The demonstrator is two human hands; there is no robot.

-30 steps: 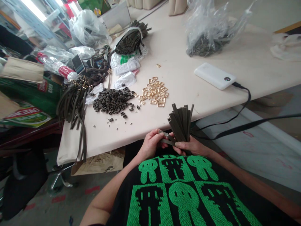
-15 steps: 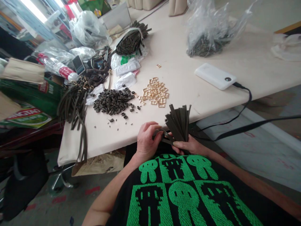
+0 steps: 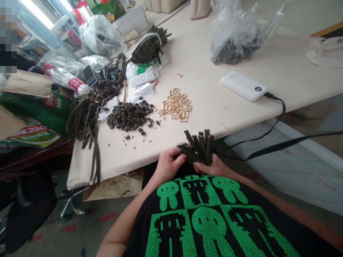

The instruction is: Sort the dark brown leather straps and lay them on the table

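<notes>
In my right hand is a fanned bundle of dark olive straps, gripped near its lower end at the table's front edge. My left hand is closed, thumb against fingers, at the bundle's left side, where the leftmost straps spread toward it. Its fingertips are partly hidden, and I cannot make out what they pinch. On the table beyond lie a pile of gold rectangular buckles and a heap of small dark strap loops.
Long straps with gold hardware hang over the table's left edge. A tied strap bundle and a bottle stand behind. To the right are a white power bank with a cable and a clear plastic bag of dark pieces.
The strap bundle has fanned out wider and leans more to the left. My left hand has turned and dropped slightly; the strap bent between both hands no longer shows.
</notes>
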